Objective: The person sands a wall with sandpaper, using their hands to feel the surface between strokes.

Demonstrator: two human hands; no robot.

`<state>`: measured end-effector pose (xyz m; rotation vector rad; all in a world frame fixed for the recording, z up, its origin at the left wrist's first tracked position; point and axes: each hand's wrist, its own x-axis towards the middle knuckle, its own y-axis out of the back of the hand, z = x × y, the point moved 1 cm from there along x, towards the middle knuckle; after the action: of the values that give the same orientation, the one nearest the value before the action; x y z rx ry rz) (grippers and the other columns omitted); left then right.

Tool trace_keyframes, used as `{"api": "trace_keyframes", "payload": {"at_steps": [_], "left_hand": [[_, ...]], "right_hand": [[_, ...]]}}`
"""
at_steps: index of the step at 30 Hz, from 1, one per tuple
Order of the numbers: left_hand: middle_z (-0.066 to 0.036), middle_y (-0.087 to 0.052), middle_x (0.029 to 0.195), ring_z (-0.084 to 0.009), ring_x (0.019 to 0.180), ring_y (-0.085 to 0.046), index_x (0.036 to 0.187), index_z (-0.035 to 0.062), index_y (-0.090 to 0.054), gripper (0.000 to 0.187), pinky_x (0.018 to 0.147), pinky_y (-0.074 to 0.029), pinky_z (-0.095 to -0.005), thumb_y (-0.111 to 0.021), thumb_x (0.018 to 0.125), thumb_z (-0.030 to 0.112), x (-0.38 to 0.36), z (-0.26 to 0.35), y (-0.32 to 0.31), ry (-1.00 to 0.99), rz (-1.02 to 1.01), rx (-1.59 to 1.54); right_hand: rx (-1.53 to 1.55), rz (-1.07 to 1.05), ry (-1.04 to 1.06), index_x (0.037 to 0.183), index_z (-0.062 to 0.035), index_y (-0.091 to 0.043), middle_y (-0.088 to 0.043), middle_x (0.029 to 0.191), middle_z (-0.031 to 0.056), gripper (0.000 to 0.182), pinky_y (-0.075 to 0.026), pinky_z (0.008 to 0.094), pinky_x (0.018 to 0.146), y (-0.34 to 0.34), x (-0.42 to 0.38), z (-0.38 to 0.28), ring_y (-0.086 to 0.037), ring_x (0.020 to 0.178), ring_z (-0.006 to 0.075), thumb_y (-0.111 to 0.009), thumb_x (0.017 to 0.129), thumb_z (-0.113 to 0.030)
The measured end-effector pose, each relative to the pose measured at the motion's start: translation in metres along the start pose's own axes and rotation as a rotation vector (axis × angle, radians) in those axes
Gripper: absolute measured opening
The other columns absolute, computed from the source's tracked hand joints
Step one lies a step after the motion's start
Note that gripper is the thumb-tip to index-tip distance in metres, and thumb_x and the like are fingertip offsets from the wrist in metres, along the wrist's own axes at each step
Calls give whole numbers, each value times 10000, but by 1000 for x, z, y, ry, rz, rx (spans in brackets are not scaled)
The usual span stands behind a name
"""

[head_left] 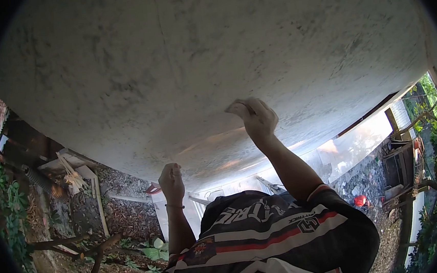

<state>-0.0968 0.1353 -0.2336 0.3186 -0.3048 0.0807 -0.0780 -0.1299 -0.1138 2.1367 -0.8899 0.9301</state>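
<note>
Wall: a broad pale grey-white plastered wall (182,62), rough and mottled with darker smudges, fills the space above and ahead of both hands; a faint straight seam runs down it above the left hand.
Right hand: the right hand (255,118) is raised on an outstretched bare arm, fingers curled narrow and pressed flat against the wall.
Pad: under the right hand's fingertips sits a small pale sanding pad (236,107), thin and flat, only its upper left edge showing, touching the wall; the hand holds it there.
Left hand: the left hand (171,181) is lower and nearer the body, closed into a loose fist with the knuckles against the wall's lower part; whether it holds anything I cannot tell. A thin band circles its wrist.
Shirt: below both hands, a black short-sleeved jersey (267,235) of smooth fabric with white and red stripes and white lettering.
Ground: below and left of the left hand, brown earth strewn with dry leaves (127,215), bare branches and a few broad green leaves.
Timber: well left of the left hand, a bundle of pale wooden sticks (73,176) beside a ribbed flexible hose (42,181).
Right side: far right of the right hand, weathered wooden frames (403,163) and green foliage.
</note>
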Motion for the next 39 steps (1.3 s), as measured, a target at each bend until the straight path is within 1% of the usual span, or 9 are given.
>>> {"api": "trace_keyframes", "payload": {"at_steps": [6, 11, 12, 14, 18, 26, 29, 32, 39], "left_hand": [[-12, -484, 582, -74, 520, -457, 789, 16, -564, 211, 507, -362, -233, -482, 935, 145, 18, 6, -29, -94, -154, -29], [-43, -566, 659, -88, 579, -540, 862, 10, -588, 167, 523, -431, -242, -500, 926, 135, 27, 29, -69, -251, -339, -14], [-120, -644, 794, -217, 690, -642, 929, 15, -601, 138, 620, -493, -313, -539, 897, 133, 27, 42, -74, -125, -417, -79], [-87, -630, 747, -131, 643, -600, 1001, 3, -599, 189, 586, -474, -260, -499, 931, 147, 31, 64, -87, -241, -426, -122], [-119, -664, 823, -205, 704, -658, 1040, -5, -585, 198, 631, -499, -303, -538, 904, 131, 45, 82, -99, -314, -461, -195], [-94, -647, 853, -173, 715, -636, 1065, -7, -557, 218, 633, -491, -297, -533, 918, 153, 47, 98, -112, -127, -825, -581], [-91, -635, 873, -163, 743, -635, 1058, -5, -556, 216, 648, -490, -291, -529, 925, 164, 45, 105, -114, -132, -718, -611], [-95, -641, 854, -161, 763, -635, 1045, -8, -552, 219, 658, -489, -299, -542, 920, 171, 41, 104, -114, 4, -752, -666], [-110, -643, 822, -244, 741, -638, 984, -6, -577, 209, 662, -488, -336, -597, 870, 168, 37, 115, -104, -365, -544, -223]], "right_hand": [[-120, 24, 43, 656, -132, -596, -654, 669, -37, 183, -435, 243, 453, -2, 1, 2, -591, 526, 88, -728, 738, -231], [-68, -39, -159, 648, -93, -602, -573, 600, -10, 181, -415, 243, 451, 8, -4, 10, -522, 500, 79, -737, 737, -175], [-20, -30, -181, 648, -75, -605, -538, 568, 0, 174, -403, 239, 448, 8, -4, 10, -486, 482, 75, -741, 736, -137], [62, -119, -263, 650, -63, -585, -568, 595, 33, 238, -409, 285, 450, 7, -11, 14, -505, 465, 129, -738, 742, -219], [111, -414, -434, 662, -27, -562, -545, 578, 81, 310, -402, 316, 457, 20, -21, 17, -490, 445, 173, -739, 743, -269], [317, -429, -298, 1068, -56, -522, -570, 845, 94, 389, -481, 317, 598, 46, -37, 15, -594, 678, 204, -709, 788, -250], [283, -579, -183, 1168, -80, -524, -553, 1116, 106, 492, -496, 363, 760, 62, -39, 7, -596, 977, 282, -723, 765, -278], [282, -587, -182, 1228, -72, -507, -550, 1119, 126, 518, -493, 358, 802, 63, -45, -1, -583, 1008, 283, -705, 783, -249], [353, -536, -173, 1262, -42, -495, -499, 1187, 143, 450, -502, 346, 838, 58, -50, -7, -567, 1051, 306, -623, 832, -80]]}}
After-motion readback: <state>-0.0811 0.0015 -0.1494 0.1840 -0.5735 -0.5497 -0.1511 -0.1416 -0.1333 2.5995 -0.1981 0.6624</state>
